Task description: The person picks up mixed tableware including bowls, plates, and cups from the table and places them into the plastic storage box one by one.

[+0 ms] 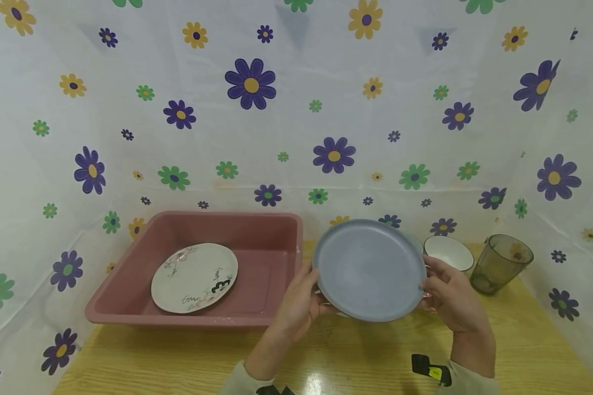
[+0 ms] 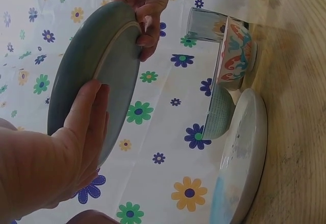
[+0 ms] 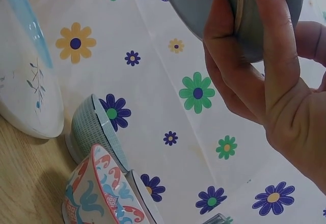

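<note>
A round blue-grey plate (image 1: 370, 271) is held up over the wooden table between both hands, its top face tilted towards the head camera. My left hand (image 1: 298, 302) grips its left edge, thumb on the rim and fingers spread beneath. On the opposite edge my right hand (image 1: 452, 293) pinches the rim, thumb above. From the left wrist, the plate's underside (image 2: 119, 76) and its raised foot ring show, with left fingertips against it. Right fingers (image 3: 277, 40) also support the underside in the right wrist view.
A pink basin (image 1: 281, 318) at left holds a white floral plate (image 1: 195, 280). Below the held plate, a white plate with a blue patch (image 2: 247, 142), a green textured bowl (image 2: 220, 112) and a patterned bowl (image 2: 237, 53) stand on the table. A white bowl (image 1: 447, 251) and a tinted glass (image 1: 499, 266) are at right.
</note>
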